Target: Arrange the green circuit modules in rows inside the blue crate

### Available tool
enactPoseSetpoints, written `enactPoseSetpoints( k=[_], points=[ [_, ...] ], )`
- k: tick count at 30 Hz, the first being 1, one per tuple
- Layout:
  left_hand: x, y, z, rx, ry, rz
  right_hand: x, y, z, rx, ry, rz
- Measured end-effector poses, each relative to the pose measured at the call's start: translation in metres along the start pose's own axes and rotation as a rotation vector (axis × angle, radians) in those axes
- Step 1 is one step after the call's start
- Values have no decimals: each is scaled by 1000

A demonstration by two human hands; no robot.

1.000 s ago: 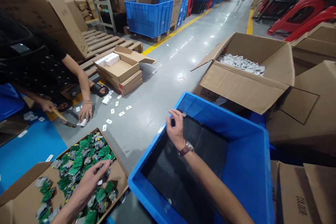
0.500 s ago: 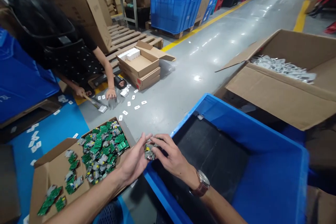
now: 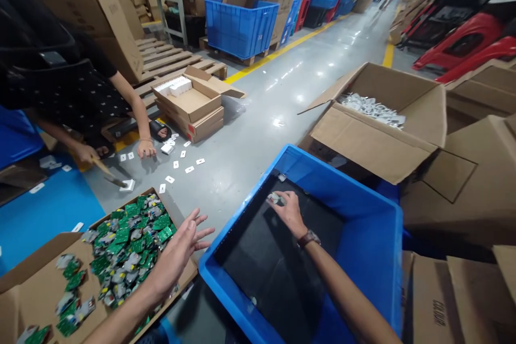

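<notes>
Inside the large blue bin (image 3: 355, 188), my right hand (image 3: 289, 212) pinches a small grey part (image 3: 276, 199) between thumb and fingers, above the dark bin floor. What kind of part it is, I cannot make out. My left hand (image 3: 179, 250) holds nothing, its fingers apart, between the bin's left rim and a shallow cardboard box. Green circuit boards (image 3: 133, 242) with grey and yellow pieces lie heaped in that cardboard box (image 3: 24, 263), with several more spread over its flap.
A co-worker (image 3: 80, 80) crouches at the left with a brush (image 3: 108, 173) over white pieces on the floor. An open carton (image 3: 374, 148) of white parts stands beyond my bin. Small boxes (image 3: 189, 102) sit by a wooden pallet (image 3: 173, 64); more cartons (image 3: 463, 188) stand right.
My hands were together around the small part. Now the right hand has carried it into the blue bin, and the left has let go and opened. The view has swung right.
</notes>
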State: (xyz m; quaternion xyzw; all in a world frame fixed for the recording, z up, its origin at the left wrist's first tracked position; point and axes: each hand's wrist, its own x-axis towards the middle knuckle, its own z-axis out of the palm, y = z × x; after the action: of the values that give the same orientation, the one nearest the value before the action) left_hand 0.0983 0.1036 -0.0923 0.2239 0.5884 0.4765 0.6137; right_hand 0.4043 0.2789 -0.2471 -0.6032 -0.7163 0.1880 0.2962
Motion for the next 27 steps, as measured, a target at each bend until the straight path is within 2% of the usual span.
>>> enactPoseSetpoints(
  k=[2,4,8,10,12,17,23,27],
  points=[
    [0,3,0,6,24,-24,17,47,2,-138,-3,127],
    [0,3,-1,21,37,-35,29,80,4,-230,-5,178],
    [4,3,-11,45,27,-55,40,113,13,-265,-124,189],
    [5,4,-18,49,-8,-64,39,122,18,-242,-159,245],
    [6,5,-24,56,-35,-69,36,129,21,-223,-135,298],
    [4,8,-23,71,-6,-85,24,141,18,-158,-60,300],
    [1,11,-13,49,45,-102,11,136,23,-87,101,337],
    [1,12,-11,52,56,-131,12,128,31,-61,83,344]
  ],
)
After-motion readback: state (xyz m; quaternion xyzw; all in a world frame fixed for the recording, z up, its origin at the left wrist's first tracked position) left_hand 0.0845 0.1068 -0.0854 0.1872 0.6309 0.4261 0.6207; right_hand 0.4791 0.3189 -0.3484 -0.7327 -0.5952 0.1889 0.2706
